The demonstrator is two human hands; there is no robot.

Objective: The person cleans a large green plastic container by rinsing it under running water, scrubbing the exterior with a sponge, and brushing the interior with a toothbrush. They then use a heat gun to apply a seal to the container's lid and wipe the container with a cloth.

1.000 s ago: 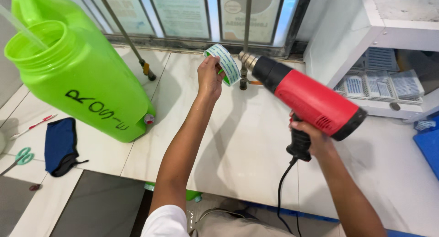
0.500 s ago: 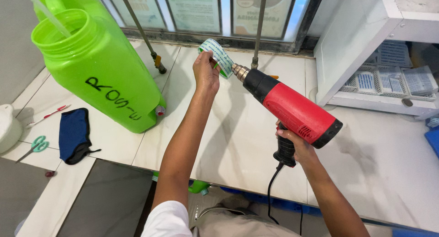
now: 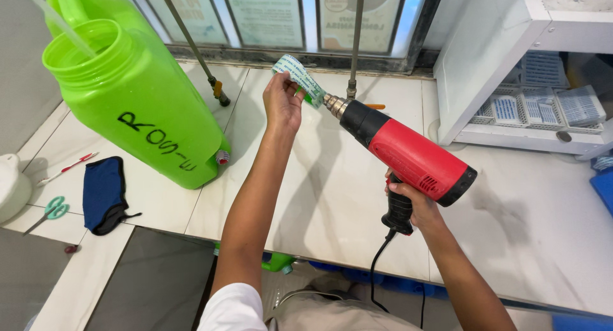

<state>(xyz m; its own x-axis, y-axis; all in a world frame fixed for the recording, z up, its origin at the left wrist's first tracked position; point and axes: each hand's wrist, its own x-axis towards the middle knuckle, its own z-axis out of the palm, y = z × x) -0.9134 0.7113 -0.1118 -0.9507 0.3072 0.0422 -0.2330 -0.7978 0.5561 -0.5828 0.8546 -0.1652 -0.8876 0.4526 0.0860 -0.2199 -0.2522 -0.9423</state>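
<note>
My left hand (image 3: 283, 103) holds up a small green-and-white labelled bottle or roll (image 3: 299, 78) above the white tiled counter (image 3: 332, 197). In my right hand (image 3: 414, 206) I grip the black handle of a red heat gun (image 3: 408, 155). Its metal nozzle (image 3: 333, 103) points at the held item and almost touches its lower end. A black cord (image 3: 377, 267) hangs from the gun's handle down past the counter edge.
A big green plastic jug (image 3: 131, 91) with handwriting stands at the left. A dark blue cloth (image 3: 104, 192), green-handled scissors (image 3: 52, 209) and a red pen (image 3: 67, 168) lie near it. A white shelf unit (image 3: 511, 69) with packets stands at the right. Two metal rods rise by the window.
The view has shifted, so everything sits further right in the frame. The held item has turned in my left hand, showing more of its side. The heat gun still points at it.
</note>
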